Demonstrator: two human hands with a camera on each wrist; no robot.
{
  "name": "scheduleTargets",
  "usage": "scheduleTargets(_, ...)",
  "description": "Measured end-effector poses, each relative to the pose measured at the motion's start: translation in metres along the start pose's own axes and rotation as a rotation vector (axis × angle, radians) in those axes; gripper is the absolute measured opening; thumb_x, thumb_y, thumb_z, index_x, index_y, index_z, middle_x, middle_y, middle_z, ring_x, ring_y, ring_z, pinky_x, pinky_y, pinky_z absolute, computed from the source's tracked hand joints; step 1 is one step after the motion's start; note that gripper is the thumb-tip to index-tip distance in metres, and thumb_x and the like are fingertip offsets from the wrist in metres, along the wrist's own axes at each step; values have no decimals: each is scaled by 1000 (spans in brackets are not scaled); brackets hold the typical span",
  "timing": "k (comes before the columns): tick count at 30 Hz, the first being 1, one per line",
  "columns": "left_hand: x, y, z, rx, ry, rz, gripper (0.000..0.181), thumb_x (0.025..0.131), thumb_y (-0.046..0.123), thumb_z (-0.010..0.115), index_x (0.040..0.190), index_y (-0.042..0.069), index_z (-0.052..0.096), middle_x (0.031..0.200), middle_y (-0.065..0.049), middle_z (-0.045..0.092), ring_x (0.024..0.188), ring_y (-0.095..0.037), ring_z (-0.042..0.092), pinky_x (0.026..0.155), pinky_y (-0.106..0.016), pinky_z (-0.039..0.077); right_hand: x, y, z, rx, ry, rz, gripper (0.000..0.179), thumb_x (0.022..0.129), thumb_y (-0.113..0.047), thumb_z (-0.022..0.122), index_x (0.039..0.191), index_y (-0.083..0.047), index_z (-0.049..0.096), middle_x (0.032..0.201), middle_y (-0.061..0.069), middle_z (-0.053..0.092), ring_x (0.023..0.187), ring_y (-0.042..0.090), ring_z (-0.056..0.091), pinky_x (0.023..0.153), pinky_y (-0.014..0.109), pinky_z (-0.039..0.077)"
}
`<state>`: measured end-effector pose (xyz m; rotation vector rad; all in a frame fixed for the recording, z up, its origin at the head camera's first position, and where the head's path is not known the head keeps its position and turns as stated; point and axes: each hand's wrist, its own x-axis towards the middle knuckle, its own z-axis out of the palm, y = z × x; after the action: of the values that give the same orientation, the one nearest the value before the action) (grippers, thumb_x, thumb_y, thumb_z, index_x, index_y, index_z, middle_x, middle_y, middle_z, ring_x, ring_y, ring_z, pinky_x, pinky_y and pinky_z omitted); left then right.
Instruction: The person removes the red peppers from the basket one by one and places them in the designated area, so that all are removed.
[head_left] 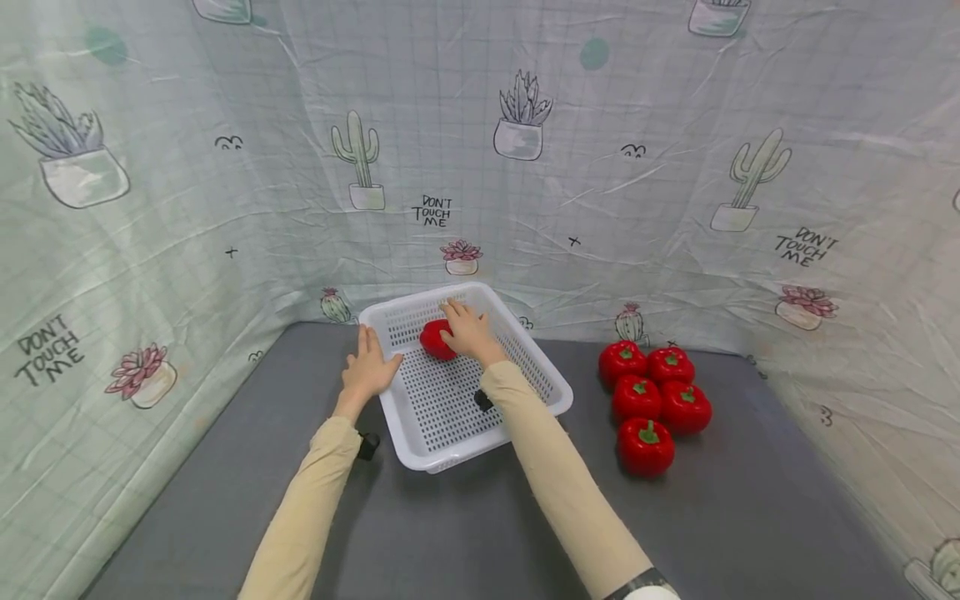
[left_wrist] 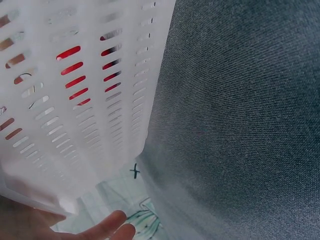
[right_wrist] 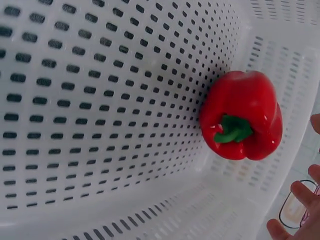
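Observation:
A white perforated basket [head_left: 457,452] stands on the grey table. One red bell pepper [head_left: 433,340] lies in its far part, stem sideways in the right wrist view [right_wrist: 242,122]. My right hand [head_left: 459,321] hovers just over the pepper with its fingers [right_wrist: 305,197] spread and off the pepper's skin. My left hand [head_left: 371,354] rests flat against the basket's left rim; the slotted wall [left_wrist: 75,100] fills the left wrist view, with a fingertip [left_wrist: 107,227] below it.
Several more red bell peppers [head_left: 652,396] sit grouped on the table to the right of the basket. A cactus-print cloth [head_left: 525,167] walls in the back and both sides. The grey tabletop [head_left: 450,533] stretches toward me.

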<state>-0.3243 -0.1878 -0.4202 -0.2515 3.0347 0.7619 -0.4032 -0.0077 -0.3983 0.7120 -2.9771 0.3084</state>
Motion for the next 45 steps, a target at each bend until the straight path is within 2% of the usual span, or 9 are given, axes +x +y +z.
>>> scheduleTargets(8, -1, -1, 0, 8, -8, 1, 82, 90, 42, 39, 141, -2, -8, 149, -16, -17, 124, -56, 18, 93, -66, 25, 0, -8, 12, -153, -153, 30, 57, 90, -37, 46, 142, -29, 22, 151, -1, 15, 138, 22, 17, 106, 56, 18)
scheduleTargets(16, 0, -1, -2, 11, -9, 4, 81, 90, 41, 38, 141, -2, -9, 149, -16, -17, 124, -57, 17, 94, -67, 23, -3, -11, 20, -265, -202, 44, 58, 87, -39, 51, 140, -34, 26, 149, 3, 18, 136, 23, 19, 104, 53, 24)
scheduleTargets(24, -2, 1, -4, 11, -10, 0, 82, 90, 43, 38, 141, -1, -9, 149, -15, -17, 124, -57, 18, 94, -67, 24, -6, -8, 18, -268, -180, 83, 73, 76, -35, 66, 139, -29, 29, 145, 12, 20, 131, 31, 24, 100, 47, 33)
scheduleTargets(31, -1, 1, -1, 10, 8, 1, 82, 90, 41, 39, 141, -2, -8, 149, -16, -15, 123, -57, 19, 93, -67, 24, -8, 2, 21, -410, -125, 49, 69, 75, -28, 69, 134, -22, 35, 141, 11, 27, 128, 29, 28, 96, 43, 38)
scheduleTargets(35, -2, 1, -1, 4, 8, 0, 81, 90, 40, 39, 141, -2, -8, 149, -16, -16, 124, -57, 18, 93, -67, 23, -12, 5, 21, -421, -101, 5, 68, 72, -33, 71, 130, -23, 37, 139, 8, 30, 127, 29, 28, 95, 42, 39)
scheduleTargets(41, -1, 3, -1, 3, 7, -7, 82, 90, 40, 40, 141, -2, -8, 149, -16, -16, 124, -56, 19, 94, -67, 23, -20, 4, 19, -390, -157, -43, 85, 63, -43, 77, 132, -22, 32, 138, 0, 36, 127, 26, 31, 95, 42, 38)
scheduleTargets(45, -1, 3, -1, 5, 8, -9, 81, 90, 40, 40, 141, -2, -8, 149, -16, -16, 124, -56, 19, 94, -67, 23, -23, 4, 16, -375, -180, -49, 94, 59, -44, 79, 135, -25, 28, 140, -1, 34, 127, 25, 33, 96, 42, 39)
